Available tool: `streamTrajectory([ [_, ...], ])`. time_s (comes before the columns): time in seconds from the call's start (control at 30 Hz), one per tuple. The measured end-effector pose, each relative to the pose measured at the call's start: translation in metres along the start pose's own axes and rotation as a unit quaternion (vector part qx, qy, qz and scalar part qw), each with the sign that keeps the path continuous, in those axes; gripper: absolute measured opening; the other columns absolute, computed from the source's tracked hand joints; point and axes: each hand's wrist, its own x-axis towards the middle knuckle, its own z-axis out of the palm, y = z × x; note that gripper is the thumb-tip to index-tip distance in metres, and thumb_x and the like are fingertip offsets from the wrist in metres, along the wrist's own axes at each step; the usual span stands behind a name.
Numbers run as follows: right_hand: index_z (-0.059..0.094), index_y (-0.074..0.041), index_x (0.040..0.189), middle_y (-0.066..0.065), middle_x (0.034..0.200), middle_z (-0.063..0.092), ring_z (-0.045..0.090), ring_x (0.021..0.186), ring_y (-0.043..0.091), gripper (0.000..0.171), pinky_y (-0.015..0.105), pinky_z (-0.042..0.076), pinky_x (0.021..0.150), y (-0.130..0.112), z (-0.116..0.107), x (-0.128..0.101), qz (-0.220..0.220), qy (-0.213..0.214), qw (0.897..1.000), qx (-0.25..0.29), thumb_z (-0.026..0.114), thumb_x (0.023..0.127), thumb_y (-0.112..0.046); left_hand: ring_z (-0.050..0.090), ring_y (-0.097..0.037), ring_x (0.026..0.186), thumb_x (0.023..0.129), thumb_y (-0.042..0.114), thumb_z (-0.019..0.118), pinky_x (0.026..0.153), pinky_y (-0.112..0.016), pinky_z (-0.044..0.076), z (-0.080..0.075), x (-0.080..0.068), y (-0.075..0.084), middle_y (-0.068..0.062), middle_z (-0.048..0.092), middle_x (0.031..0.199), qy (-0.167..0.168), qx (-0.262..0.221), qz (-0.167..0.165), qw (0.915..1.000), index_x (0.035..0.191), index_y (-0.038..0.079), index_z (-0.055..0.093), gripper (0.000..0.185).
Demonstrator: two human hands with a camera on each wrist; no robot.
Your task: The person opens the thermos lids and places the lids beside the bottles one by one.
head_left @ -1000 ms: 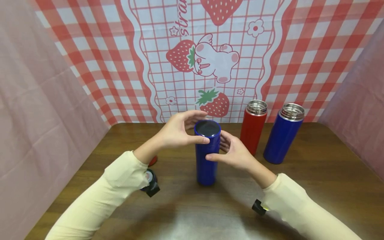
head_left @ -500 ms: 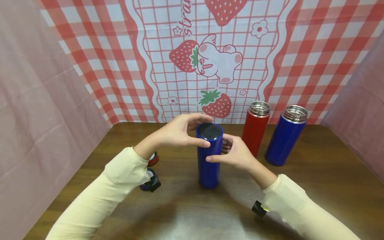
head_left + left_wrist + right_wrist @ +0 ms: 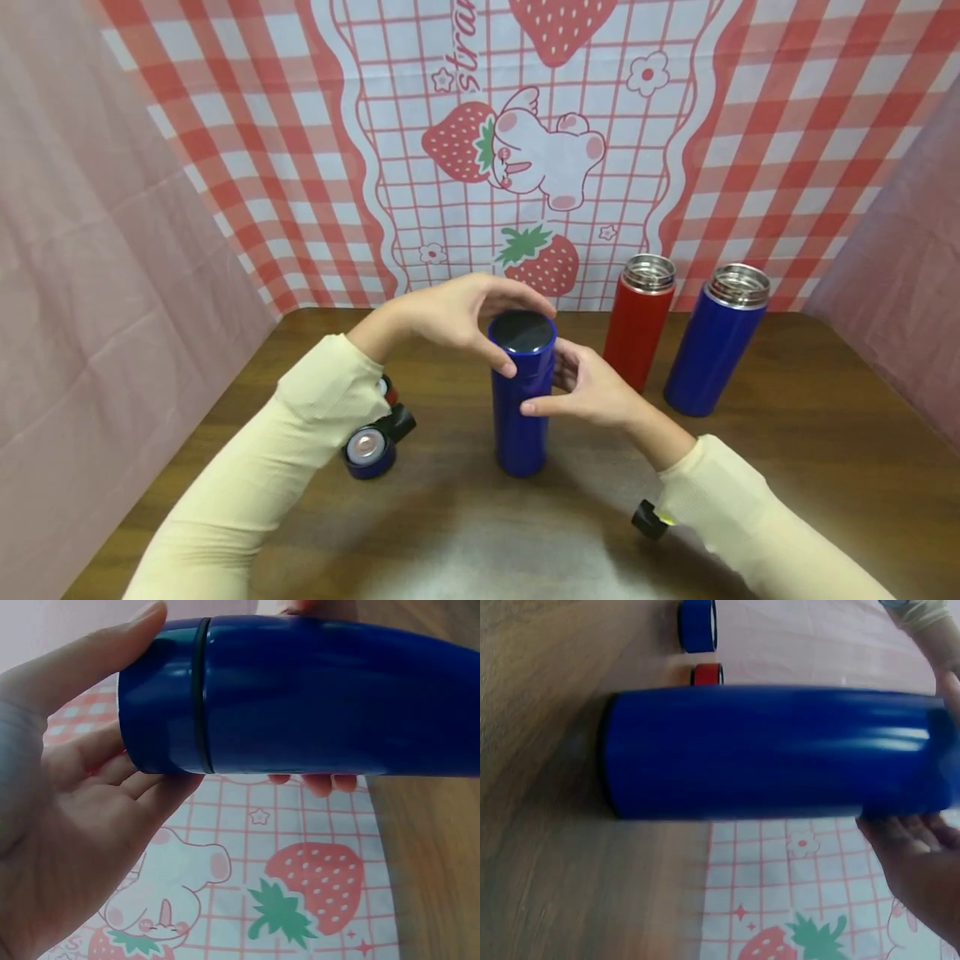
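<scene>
A blue flask [image 3: 520, 408] stands upright in the middle of the wooden table [image 3: 787, 450], with its blue lid [image 3: 522, 333] on top. My left hand [image 3: 465, 321] curls over the lid, thumb at the front and fingers round the back rim. My right hand [image 3: 588, 392] grips the flask's body from the right, just below the lid. In the left wrist view, the lid [image 3: 161, 697] lies between my thumb and fingers [image 3: 112, 772]. The right wrist view shows the flask body [image 3: 772, 754] and my palm [image 3: 922, 855] beside it.
An open red flask [image 3: 637, 321] and an open blue flask [image 3: 712, 342] stand at the back right. A loose blue lid [image 3: 367, 450] lies left of the held flask. A red lid [image 3: 387, 388] is half hidden behind my left sleeve. Cloth walls surround the table.
My left hand has turned round the lid and its forearm has lifted, uncovering the loose blue lid on the table. The right hand and the flask have stayed in place.
</scene>
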Motion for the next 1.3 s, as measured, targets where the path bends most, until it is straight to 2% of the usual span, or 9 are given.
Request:
streamTrajectory([
  [0.17, 0.035, 0.009, 0.140, 0.027, 0.133, 0.055, 0.060, 0.113, 0.001, 0.081, 0.017, 0.047, 0.099, 0.008, -0.008, 0.002, -0.020, -0.060, 0.998, 0.018, 0.080, 0.074, -0.006, 0.055, -0.020, 0.126, 0.071, 0.000, 0.081, 0.110, -0.026, 0.042, -0.008, 0.005, 0.005, -0.015, 0.056, 0.136, -0.047, 0.017, -0.007, 0.9987, 0.133, -0.004, 0.049, 0.070],
  [0.33, 0.033, 0.012, 0.139, 0.026, 0.134, 0.054, 0.060, 0.115, 0.002, 0.082, 0.018, 0.046, 0.101, 0.019, -0.015, 0.004, -0.015, -0.110, 0.993, 0.031, 0.080, 0.074, -0.005, 0.057, -0.019, 0.122, 0.071, 0.000, 0.081, 0.108, -0.027, 0.044, -0.012, 0.009, 0.010, -0.015, 0.056, 0.135, -0.069, 0.021, -0.023, 0.9971, 0.132, -0.003, 0.051, 0.068],
  [0.47, 0.039, 0.012, 0.135, 0.027, 0.128, 0.058, 0.063, 0.110, 0.004, 0.076, 0.020, 0.048, 0.099, 0.022, -0.016, 0.003, -0.009, -0.115, 0.993, 0.021, 0.080, 0.074, -0.005, 0.057, -0.019, 0.123, 0.071, -0.002, 0.079, 0.109, -0.028, 0.043, -0.015, 0.011, 0.016, -0.014, 0.058, 0.134, -0.080, 0.020, -0.043, 0.9957, 0.131, -0.002, 0.052, 0.066],
  [0.57, 0.046, 0.011, 0.130, 0.022, 0.120, 0.065, 0.066, 0.105, 0.006, 0.069, 0.021, 0.051, 0.097, 0.022, -0.016, 0.004, -0.005, -0.106, 0.994, 0.006, 0.081, 0.073, -0.006, 0.058, -0.018, 0.122, 0.070, -0.001, 0.080, 0.110, -0.028, 0.042, -0.017, 0.013, 0.019, -0.011, 0.060, 0.131, -0.084, 0.031, -0.061, 0.9941, 0.129, 0.000, 0.054, 0.064],
  [0.7, 0.051, 0.011, 0.124, 0.009, 0.110, 0.072, 0.069, 0.099, 0.008, 0.062, 0.023, 0.053, 0.093, 0.022, -0.018, 0.007, 0.001, -0.105, 0.994, -0.003, 0.082, 0.073, -0.007, 0.062, -0.015, 0.116, 0.069, 0.004, 0.083, 0.107, -0.028, 0.045, -0.021, 0.016, 0.018, -0.008, 0.066, 0.125, -0.078, 0.054, -0.073, 0.9929, 0.126, 0.004, 0.059, 0.062],
  [0.77, 0.052, 0.011, 0.124, 0.008, 0.109, 0.073, 0.069, 0.098, 0.008, 0.061, 0.025, 0.054, 0.093, 0.023, -0.019, 0.009, 0.003, -0.109, 0.994, -0.002, 0.082, 0.073, -0.006, 0.064, -0.015, 0.113, 0.068, 0.006, 0.084, 0.106, -0.028, 0.046, -0.022, 0.017, 0.017, -0.008, 0.068, 0.122, -0.071, 0.060, -0.071, 0.9931, 0.124, 0.004, 0.061, 0.061],
  [0.87, 0.051, 0.012, 0.123, 0.012, 0.109, 0.072, 0.069, 0.098, 0.008, 0.061, 0.026, 0.054, 0.094, 0.023, -0.019, 0.009, 0.001, -0.111, 0.994, -0.008, 0.081, 0.073, -0.007, 0.065, -0.014, 0.112, 0.067, 0.009, 0.086, 0.104, -0.028, 0.047, -0.022, 0.016, 0.015, -0.008, 0.069, 0.120, -0.060, 0.067, -0.068, 0.9936, 0.124, 0.004, 0.062, 0.061],
  [1.13, 0.049, 0.013, 0.125, 0.028, 0.113, 0.067, 0.068, 0.100, 0.006, 0.060, 0.028, 0.053, 0.095, 0.020, -0.016, 0.006, -0.010, -0.107, 0.994, -0.021, 0.078, 0.075, -0.003, 0.065, -0.010, 0.111, 0.067, 0.022, 0.088, 0.097, -0.024, 0.051, -0.019, 0.011, 0.015, -0.002, 0.070, 0.119, -0.027, 0.125, -0.048, 0.9906, 0.121, 0.010, 0.066, 0.059],
  [1.3, 0.048, 0.015, 0.125, 0.035, 0.115, 0.063, 0.067, 0.100, 0.004, 0.060, 0.024, 0.053, 0.094, 0.019, -0.012, 0.006, -0.016, -0.102, 0.995, -0.015, 0.077, 0.075, 0.000, 0.065, -0.008, 0.110, 0.068, 0.028, 0.087, 0.091, -0.021, 0.054, -0.017, 0.008, 0.014, 0.000, 0.071, 0.118, -0.011, 0.158, -0.041, 0.9865, 0.120, 0.012, 0.068, 0.058],
])
